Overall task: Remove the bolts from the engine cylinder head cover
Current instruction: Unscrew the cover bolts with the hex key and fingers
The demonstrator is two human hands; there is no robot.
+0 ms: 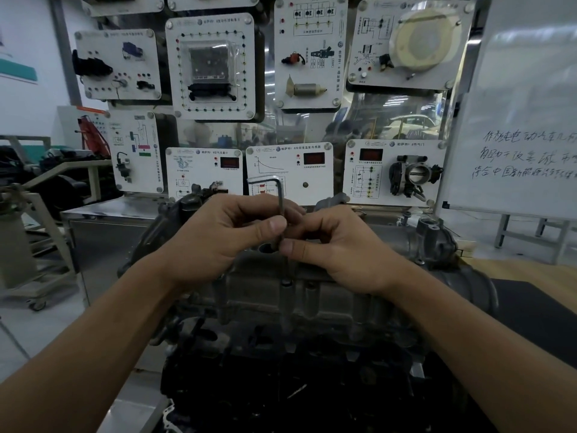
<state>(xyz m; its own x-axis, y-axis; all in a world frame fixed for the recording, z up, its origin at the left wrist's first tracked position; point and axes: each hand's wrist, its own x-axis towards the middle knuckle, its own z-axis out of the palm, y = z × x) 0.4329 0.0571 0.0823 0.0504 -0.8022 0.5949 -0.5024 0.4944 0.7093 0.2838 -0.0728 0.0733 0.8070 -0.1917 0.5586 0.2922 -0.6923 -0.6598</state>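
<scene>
Writing first: whiteboard (524,120) at right carries three lines of handwritten Chinese in dark marker, cut off by the frame edge and too loose to read with confidence. The white training panels (212,67) on the wall behind have a small round VW-type logo and a printed Chinese header on each; the print is too small to read reliably. Three lower panels have dark red digital displays, and the one at right has a throttle body (415,175) mounted on it. Left hand (224,232) is curled, with thumb and fingertips pinching the upper shaft of an L-shaped hex key (280,198). Right hand (337,248) is also curled, its thumb and forefinger pinching the same shaft just below the left thumb. The two hands nearly touch at the key. The key stands about upright with its short arm on top, pointing left above the left hand. Its lower end goes down to a bolt (285,282) on the near top edge of the grey cylinder head cover (315,296); whether the tip is seated in the bolt head cannot be told. The bolt sits directly below and between both hands, close under them. The cover runs left to right across the top of the dark engine (281,370), and both forearms reach over it.
</scene>
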